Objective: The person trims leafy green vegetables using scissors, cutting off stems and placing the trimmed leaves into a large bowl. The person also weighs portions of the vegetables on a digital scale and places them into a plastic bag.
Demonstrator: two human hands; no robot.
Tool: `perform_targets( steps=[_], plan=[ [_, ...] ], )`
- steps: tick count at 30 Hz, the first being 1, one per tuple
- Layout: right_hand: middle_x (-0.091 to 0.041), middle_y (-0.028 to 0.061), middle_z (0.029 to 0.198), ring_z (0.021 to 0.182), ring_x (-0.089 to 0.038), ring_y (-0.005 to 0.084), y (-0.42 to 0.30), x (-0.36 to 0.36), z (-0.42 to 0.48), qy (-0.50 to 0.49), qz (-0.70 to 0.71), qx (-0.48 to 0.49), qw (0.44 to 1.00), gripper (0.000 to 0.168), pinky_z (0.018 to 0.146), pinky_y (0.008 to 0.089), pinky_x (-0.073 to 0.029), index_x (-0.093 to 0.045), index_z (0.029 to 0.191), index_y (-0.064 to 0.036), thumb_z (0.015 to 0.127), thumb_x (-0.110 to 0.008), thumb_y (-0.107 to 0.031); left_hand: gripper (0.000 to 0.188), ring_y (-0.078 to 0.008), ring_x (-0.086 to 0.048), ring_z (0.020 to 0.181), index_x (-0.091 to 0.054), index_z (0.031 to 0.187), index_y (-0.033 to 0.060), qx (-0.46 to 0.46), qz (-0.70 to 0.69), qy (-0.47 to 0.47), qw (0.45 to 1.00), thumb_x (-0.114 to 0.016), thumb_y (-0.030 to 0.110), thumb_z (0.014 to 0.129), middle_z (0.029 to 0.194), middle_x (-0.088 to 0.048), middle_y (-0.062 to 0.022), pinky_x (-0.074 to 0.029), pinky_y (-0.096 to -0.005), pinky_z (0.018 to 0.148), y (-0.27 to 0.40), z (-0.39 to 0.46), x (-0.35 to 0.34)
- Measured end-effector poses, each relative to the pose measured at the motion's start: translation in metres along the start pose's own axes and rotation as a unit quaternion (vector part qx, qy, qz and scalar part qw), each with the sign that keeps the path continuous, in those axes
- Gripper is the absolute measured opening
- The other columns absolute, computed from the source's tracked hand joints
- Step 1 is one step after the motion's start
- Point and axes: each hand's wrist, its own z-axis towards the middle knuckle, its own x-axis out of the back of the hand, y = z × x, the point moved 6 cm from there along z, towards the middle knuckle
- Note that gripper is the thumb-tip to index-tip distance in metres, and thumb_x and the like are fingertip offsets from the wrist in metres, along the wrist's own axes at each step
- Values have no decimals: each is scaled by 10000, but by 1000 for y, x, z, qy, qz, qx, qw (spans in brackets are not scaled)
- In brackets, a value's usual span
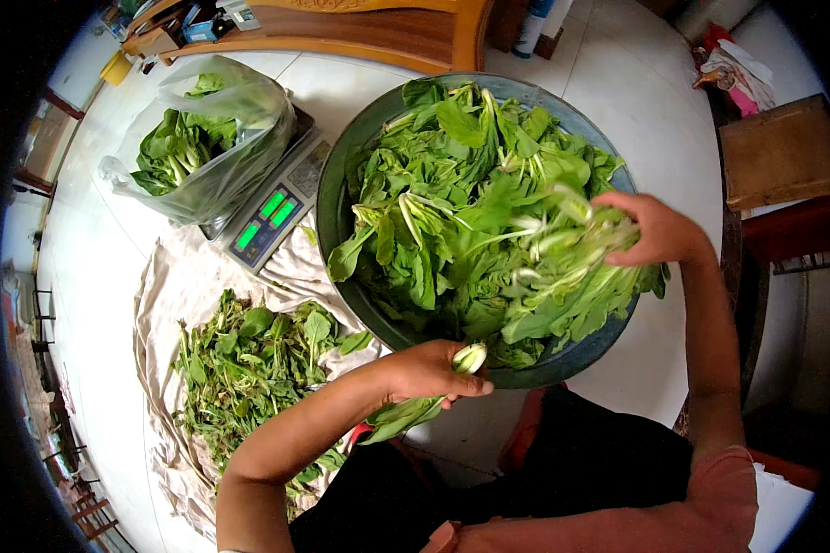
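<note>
A big round metal basin (335, 148) full of leafy greens (422, 200) stands before me on the floor. My left hand (449, 380) is closed around a small leafy green with a pale stem end (472, 358), just off the basin's near rim. At the basin's right side, my right hand (653, 228) grips leafy greens (588, 238), blurred by motion. A clear plastic bag (249, 148) of bok choy-like greens (180, 145) rests on a digital scale (270, 221) left of the basin. Loose leaves and trimmings (256, 366) lie in a heap on a pale cloth (159, 297).
Beyond the basin is a carved wooden bench (360, 31) with boxes at its left end. A yellow bucket (115, 68) stands at the far left. Wooden furniture (788, 152) lines the right side, with a heap of cloth (743, 76) behind it. White tiles cover the floor (83, 276).
</note>
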Motion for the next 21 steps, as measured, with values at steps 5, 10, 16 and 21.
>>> perform_targets(
  steps=[5, 10, 16, 21],
  plan=[
    [-568, 103, 1152, 1025, -554, 185, -17, 34, 8, -62, 187, 76, 977, 766, 896, 300, -442, -418, 1268, 51, 662, -776, -252, 243, -84, -483, 572, -551, 815, 73, 4, 20, -55, 998, -700, 265, 809, 658, -503, 25, -424, -239, 524, -1, 1, -6],
    [-535, 121, 1209, 1116, -501, 193, 3, 45, 91, 134, 143, 126, 972, 710, 907, 314, -418, -451, 1261, 16, 746, -713, -396, 251, -81, -484, 556, -556, 820, 56, -17, 52, -35, 998, -698, 263, 814, 648, -505, 29, -421, -249, 517, 1, 3, -4],
    [-604, 57, 885, 805, -569, 120, 32, 46, 82, 289, 123, 47, 948, 372, 684, 259, -464, -567, 1001, -9, 876, -592, -357, 239, -80, -496, 565, -569, 834, 53, -12, -14, 8, 1000, -695, 255, 815, 670, -528, 14, -430, -236, 523, -1, -1, 5],
    [-524, -13, 628, 543, -492, 68, 55, -1, 63, 201, 127, -36, 971, 323, 496, 220, -409, -575, 812, -54, 909, -537, -360, 240, -85, -510, 571, -565, 836, 59, -17, -15, 12, 1000, -691, 262, 816, 698, -540, 7, -435, -236, 529, 5, 1, 7]
  ],
)
